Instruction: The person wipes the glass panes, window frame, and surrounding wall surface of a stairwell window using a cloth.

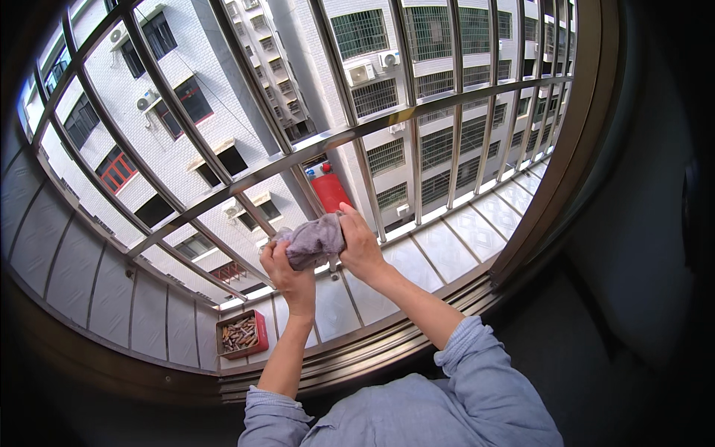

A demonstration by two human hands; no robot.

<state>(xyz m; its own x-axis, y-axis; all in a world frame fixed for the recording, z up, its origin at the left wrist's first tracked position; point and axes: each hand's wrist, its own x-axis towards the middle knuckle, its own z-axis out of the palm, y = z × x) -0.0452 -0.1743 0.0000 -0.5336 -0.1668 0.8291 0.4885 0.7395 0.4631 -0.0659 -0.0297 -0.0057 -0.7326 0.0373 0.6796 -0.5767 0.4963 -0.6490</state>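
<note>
A bunched, greyish-purple cloth [314, 241] is stretched between my two hands in front of the window bars. My left hand [289, 279] grips its left end, fingers curled over the fabric. On the other end, my right hand [360, 241] has its thumb and fingers closed around the cloth. Behind it rise shiny metal window bars [413, 162], joined by a metal crossbar [335, 133]. Whether the cloth touches a bar cannot be made out. Below my hands runs the white tiled sill [338, 304].
A red rectangular tin [261, 329] full of cigarette butts [240, 334] stands on the sill at the left corner. Metal sliding-window tracks [357, 357] border the sill on my side. A brown window frame [558, 190] curves up at the right. Buildings stand beyond the bars.
</note>
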